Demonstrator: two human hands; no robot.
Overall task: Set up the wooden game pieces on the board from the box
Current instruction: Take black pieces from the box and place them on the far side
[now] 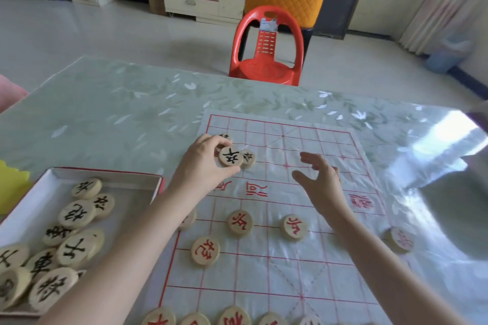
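Wood discs (239,223) on thin, perhaps plastic board (317,258)

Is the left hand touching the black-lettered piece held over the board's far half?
Touching. The head view shows the left hand pinching the black-lettered piece, with the thumb along its near edge and the fingers curled over its far edge.

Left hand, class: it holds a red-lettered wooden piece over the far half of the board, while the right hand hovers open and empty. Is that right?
No. In the head view the wooden piece in the left hand bears a black character, not red. The rest stands: it is over the far half of the board, and the right hand hovers open and empty.
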